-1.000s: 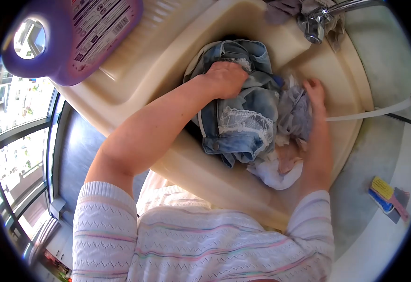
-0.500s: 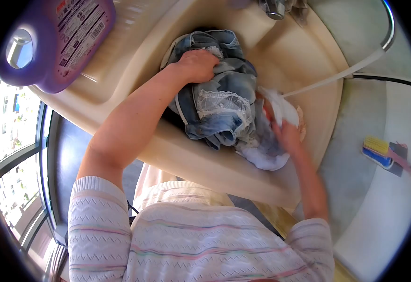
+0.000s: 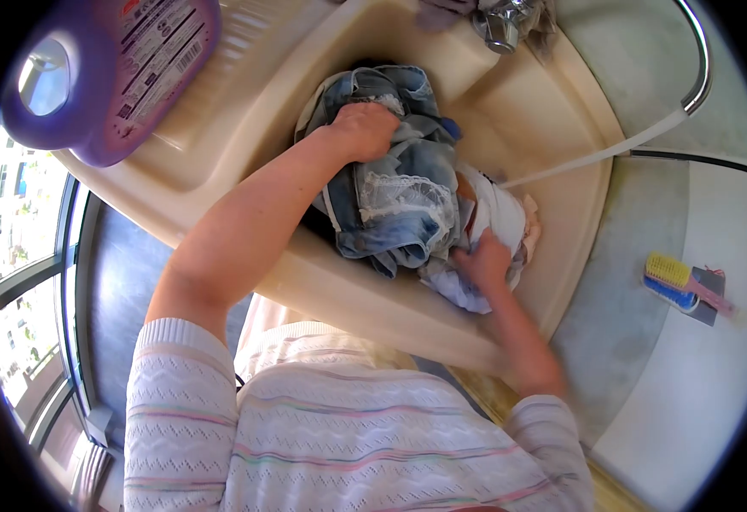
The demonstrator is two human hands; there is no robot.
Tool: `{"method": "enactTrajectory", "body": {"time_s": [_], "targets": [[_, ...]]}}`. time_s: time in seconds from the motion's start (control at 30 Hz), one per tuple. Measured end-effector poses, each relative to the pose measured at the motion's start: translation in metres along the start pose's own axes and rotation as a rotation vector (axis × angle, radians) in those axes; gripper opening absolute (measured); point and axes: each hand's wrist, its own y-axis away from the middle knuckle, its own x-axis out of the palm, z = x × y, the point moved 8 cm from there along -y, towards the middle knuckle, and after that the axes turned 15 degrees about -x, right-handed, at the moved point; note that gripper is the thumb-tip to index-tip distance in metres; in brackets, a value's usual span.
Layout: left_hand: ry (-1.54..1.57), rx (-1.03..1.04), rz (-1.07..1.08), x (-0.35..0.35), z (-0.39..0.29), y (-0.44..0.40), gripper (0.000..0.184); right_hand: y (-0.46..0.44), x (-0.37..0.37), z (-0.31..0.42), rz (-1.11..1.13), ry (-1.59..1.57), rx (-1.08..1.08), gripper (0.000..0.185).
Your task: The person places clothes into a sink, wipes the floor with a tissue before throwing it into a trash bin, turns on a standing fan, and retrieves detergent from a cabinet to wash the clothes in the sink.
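Note:
A bundled blue denim garment [image 3: 420,224] with white lace trim lies in the beige sink [image 3: 565,141]. My left hand [image 3: 363,132] is closed on its upper part, fingers curled into the folds. To the right of the denim, my right hand [image 3: 484,263] grips a white garment [image 3: 497,209] low in the basin; its fingertips are partly hidden by fabric. Beside that white cloth, a peach-coloured piece of fabric [image 3: 531,226] shows against the basin wall. How the pieces overlap underneath cannot be seen.
A purple detergent jug [image 3: 134,94] stands on the ribbed washboard ledge at left. Above the basin is a metal tap [image 3: 501,32]. A pale hose [image 3: 587,159] runs down into the sink. Brushes [image 3: 680,282] lie on the right-hand ledge.
My right hand has moved left, closer to the denim, and the white garment has shifted with it. My left hand keeps its hold on the denim. The view has tilted slightly.

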Motion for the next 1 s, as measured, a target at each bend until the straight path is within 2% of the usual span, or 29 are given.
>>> {"method": "enactTrajectory", "body": {"time_s": [0.03, 0.13, 0.23, 0.33, 0.43, 0.53, 0.63, 0.77, 0.83, 0.93, 1.0], "targets": [[0.017, 0.009, -0.023, -0.002, 0.0, 0.001, 0.034, -0.008, -0.006, -0.005, -0.03, -0.048, 0.052, 0.047], [0.042, 0.02, -0.045, -0.002, 0.001, 0.002, 0.031, -0.025, -0.017, -0.046, -0.222, -0.558, 0.286, 0.038], [0.018, 0.009, 0.004, 0.003, 0.003, -0.002, 0.038, -0.036, -0.045, -0.068, -0.417, -1.115, 0.268, 0.035], [0.006, 0.004, 0.007, 0.003, 0.003, -0.003, 0.039, -0.027, -0.092, -0.066, -0.555, -1.236, 0.309, 0.033], [0.008, -0.013, 0.025, 0.003, 0.004, -0.003, 0.04, -0.025, -0.139, -0.091, -0.507, -1.015, 0.232, 0.036], [0.022, -0.002, 0.016, 0.002, 0.005, -0.004, 0.041, -0.018, -0.196, -0.098, -0.575, -0.901, 0.189, 0.036], [0.005, -0.005, 0.0, 0.003, 0.005, -0.004, 0.041, -0.012, -0.25, -0.107, -0.551, -0.719, 0.209, 0.036], [0.011, -0.002, -0.016, 0.0, 0.006, -0.004, 0.042, 0.001, -0.294, -0.128, -0.619, -0.668, 0.207, 0.034], [0.009, 0.008, -0.014, 0.001, 0.005, -0.003, 0.042, 0.012, -0.302, -0.131, -0.69, -0.679, 0.233, 0.032], [-0.002, 0.014, -0.009, 0.002, 0.005, -0.003, 0.041, 0.027, -0.252, -0.141, -0.593, -0.602, 0.304, 0.035], [0.0, 0.009, -0.005, 0.001, 0.004, -0.002, 0.04, 0.03, -0.191, -0.126, -0.414, -0.531, 0.11, 0.041]]}}
